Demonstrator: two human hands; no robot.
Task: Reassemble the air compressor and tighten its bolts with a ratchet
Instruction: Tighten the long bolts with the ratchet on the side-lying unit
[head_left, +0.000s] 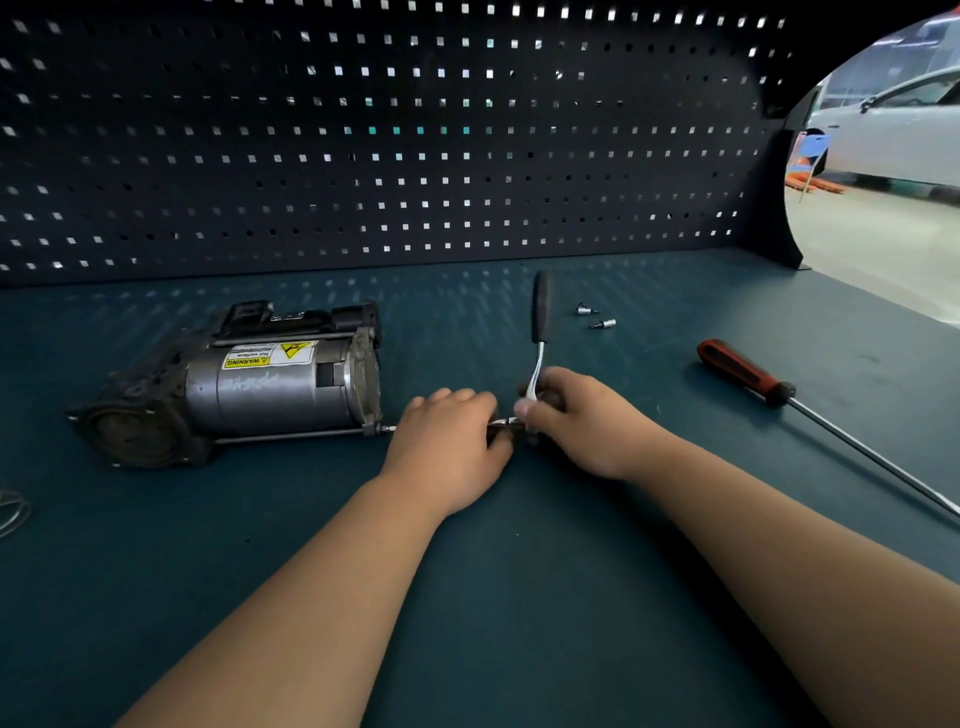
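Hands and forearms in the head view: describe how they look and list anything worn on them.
The left hand and right hand are both bare, with no gloves. No ring, watch or wristband shows. The left forearm and right forearm are uncovered down to the frame's lower edge; no sleeve comes into view. No markings are visible.

Ratchet (540, 332) head hidden under right hand (576, 421), screwdriver (743, 371) shaft cut off by right edge
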